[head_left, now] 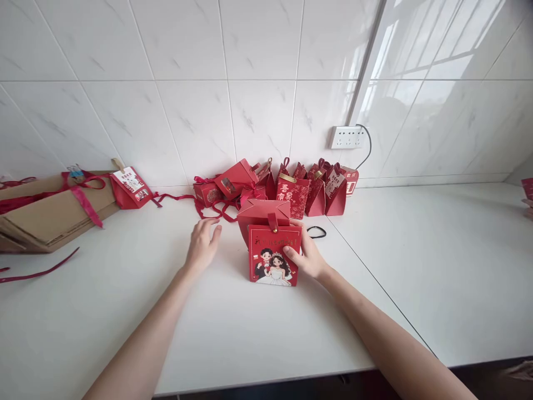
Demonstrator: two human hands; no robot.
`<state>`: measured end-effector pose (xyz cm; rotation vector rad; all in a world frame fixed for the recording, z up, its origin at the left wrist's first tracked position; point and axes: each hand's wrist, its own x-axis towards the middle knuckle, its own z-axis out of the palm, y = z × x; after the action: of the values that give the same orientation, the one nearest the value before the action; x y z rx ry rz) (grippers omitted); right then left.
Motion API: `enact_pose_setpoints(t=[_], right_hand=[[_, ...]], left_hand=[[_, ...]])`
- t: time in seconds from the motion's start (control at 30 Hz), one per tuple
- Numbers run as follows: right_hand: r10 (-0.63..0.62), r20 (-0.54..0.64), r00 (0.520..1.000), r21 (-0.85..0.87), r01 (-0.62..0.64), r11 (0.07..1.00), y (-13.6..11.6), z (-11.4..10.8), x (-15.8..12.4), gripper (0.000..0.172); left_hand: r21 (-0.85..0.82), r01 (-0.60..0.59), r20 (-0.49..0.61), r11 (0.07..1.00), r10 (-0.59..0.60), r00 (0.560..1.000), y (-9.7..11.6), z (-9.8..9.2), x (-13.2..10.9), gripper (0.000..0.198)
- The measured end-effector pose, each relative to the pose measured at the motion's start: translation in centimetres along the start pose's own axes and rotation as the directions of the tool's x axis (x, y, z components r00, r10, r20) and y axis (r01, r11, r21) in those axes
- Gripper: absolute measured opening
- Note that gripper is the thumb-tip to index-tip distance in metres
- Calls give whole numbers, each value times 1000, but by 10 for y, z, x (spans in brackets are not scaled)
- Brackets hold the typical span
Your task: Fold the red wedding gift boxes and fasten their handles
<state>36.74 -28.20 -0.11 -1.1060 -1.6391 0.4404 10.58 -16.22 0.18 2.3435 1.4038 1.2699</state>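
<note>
A red wedding gift box [266, 266] with a cartoon bride and groom on its front stands upright in the middle of the white table. A red strap with a small gold stud fastens its top. My right hand [307, 253] grips its right side, thumb on the front and the other fingers mostly hidden behind. To the left, apart from the box, my left hand [202, 244] is empty with its fingers spread. Directly behind the gripped box is another red box [260, 209], partly covered by it.
Several red gift boxes [315, 194] stand along the tiled wall. Red ribbon [179, 197] trails left toward a brown cardboard box [62, 216] and a red box with a white label [131, 186]. A black loop [318, 232] lies on the table [216, 333]. A power strip [347, 137] is on the wall.
</note>
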Motion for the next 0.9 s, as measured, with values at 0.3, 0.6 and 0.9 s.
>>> enact_pose_setpoints(t=[0.3, 0.6, 0.9], right_hand=[[-68, 66, 996, -59, 72, 996, -6, -2, -1, 45], [363, -56, 930, 284, -334, 899, -4, 5, 1, 53], [356, -337, 872, 376, -222, 900, -5, 3, 4, 46]], left_hand=[[-532, -5, 228, 847, 149, 962, 52, 25, -32, 56], [-560, 227, 311, 797, -52, 949, 39, 28, -21, 49], [-659, 113, -252, 744, -359, 899, 42, 1, -5, 44]])
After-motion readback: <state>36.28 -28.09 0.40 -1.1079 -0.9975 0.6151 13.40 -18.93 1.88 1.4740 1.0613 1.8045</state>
